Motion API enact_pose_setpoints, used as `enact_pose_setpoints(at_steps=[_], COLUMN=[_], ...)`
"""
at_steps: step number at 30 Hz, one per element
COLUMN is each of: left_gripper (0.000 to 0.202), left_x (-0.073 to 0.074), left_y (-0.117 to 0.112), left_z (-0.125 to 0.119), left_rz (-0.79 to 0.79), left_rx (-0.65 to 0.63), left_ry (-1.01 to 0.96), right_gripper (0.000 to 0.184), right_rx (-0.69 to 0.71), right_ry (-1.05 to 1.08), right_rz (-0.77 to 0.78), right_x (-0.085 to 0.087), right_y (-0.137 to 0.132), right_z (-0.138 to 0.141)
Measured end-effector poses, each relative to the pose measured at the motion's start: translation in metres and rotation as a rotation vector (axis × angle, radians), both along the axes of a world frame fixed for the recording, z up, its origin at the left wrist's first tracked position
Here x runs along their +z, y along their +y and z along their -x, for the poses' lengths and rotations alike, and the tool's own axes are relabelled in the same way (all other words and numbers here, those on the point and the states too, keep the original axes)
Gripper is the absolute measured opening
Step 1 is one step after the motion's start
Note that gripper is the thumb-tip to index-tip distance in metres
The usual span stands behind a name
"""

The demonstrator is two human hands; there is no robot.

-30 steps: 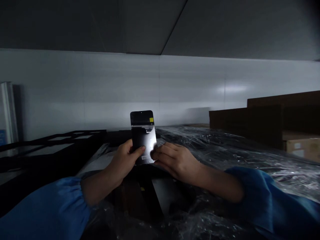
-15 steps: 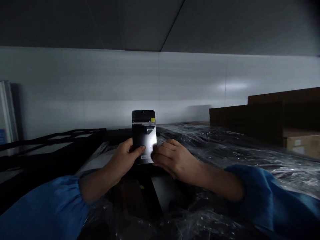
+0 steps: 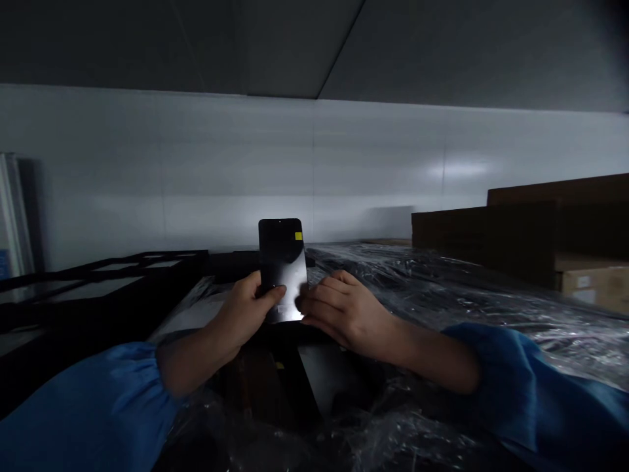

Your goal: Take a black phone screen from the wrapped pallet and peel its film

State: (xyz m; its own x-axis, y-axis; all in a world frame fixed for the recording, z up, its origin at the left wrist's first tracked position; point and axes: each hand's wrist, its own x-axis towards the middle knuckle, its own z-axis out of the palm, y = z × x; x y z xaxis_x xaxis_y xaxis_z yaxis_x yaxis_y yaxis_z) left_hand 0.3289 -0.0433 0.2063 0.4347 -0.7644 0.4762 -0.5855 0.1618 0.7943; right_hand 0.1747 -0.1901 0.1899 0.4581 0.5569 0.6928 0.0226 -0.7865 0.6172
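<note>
Upright in front of me is a phone screen panel [image 3: 282, 252], dark and glossy with rounded corners and a small yellow tab [image 3: 298, 236] near its upper right. My left hand [image 3: 248, 298] grips its lower left side, thumb lying across the front face and the other fingers hidden behind. With curled fingers, my right hand [image 3: 337, 308] closes at the lower right edge of the panel; its fingertips are dim there. A bright reflection covers the panel's lower part. Below the hands, dark flat pieces [image 3: 329, 373] lie amid clear plastic wrap [image 3: 393, 429].
Dark frames or trays with pale panels [image 3: 105, 288] stretch along the left. To the right, plastic film [image 3: 442, 282] covers a surface beside large cardboard boxes [image 3: 481, 236]. A smaller carton [image 3: 597, 285] sits at far right. Behind is a pale wall [image 3: 221, 157].
The panel has tilted slightly. The pale band across its upper part no longer shows, and the white label near its bottom has faded in the glare. Both hands stay nearly in place.
</note>
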Motion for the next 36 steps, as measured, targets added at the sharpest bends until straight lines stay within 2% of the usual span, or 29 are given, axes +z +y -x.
enact_pose_setpoints(at_steps=[6, 11, 14, 18, 21, 26, 29, 34, 36], left_gripper=[0.027, 0.022, 0.029, 0.035, 0.034, 0.029, 0.031, 0.038, 0.039], left_x=[0.003, 0.004, 0.002, -0.003, -0.006, -0.007, -0.006, -0.007, -0.006], left_y=[-0.002, 0.001, 0.002, 0.0, -0.002, -0.004, -0.004, -0.005, -0.005], left_z=[0.003, 0.005, 0.002, 0.0, 0.0, 0.001, 0.0, -0.006, -0.009], left_rz=[-0.01, 0.009, 0.022, -0.012, 0.013, 0.06, 0.058, 0.057, 0.077], left_rx=[0.023, 0.111, 0.119, 0.069, -0.002, 0.007, 0.023, -0.091, -0.054], left_ry=[-0.043, -0.053, -0.021, 0.061, 0.14, 0.14, 0.159, 0.26, 0.248], right_gripper=[0.02, 0.019, 0.018, 0.019, 0.017, 0.024, 0.027, 0.019, 0.015], right_rx=[-0.029, 0.035, -0.015, -0.116, -0.148, -0.189, -0.209, -0.225, -0.199], right_ry=[0.038, 0.032, -0.021, -0.067, -0.077, -0.067, -0.079, -0.117, -0.115], right_rz=[-0.023, -0.021, 0.107, 0.311, 0.401, 0.498, 0.484, 0.403, 0.376], right_x=[-0.002, 0.001, 0.004, 0.004, 0.005, 0.006, 0.005, 0.002, 0.002], right_y=[-0.001, -0.001, -0.001, 0.0, 0.004, 0.012, 0.012, 0.008, 0.008], right_z=[-0.002, 0.002, 0.005, 0.008, 0.012, 0.017, 0.016, 0.013, 0.012])
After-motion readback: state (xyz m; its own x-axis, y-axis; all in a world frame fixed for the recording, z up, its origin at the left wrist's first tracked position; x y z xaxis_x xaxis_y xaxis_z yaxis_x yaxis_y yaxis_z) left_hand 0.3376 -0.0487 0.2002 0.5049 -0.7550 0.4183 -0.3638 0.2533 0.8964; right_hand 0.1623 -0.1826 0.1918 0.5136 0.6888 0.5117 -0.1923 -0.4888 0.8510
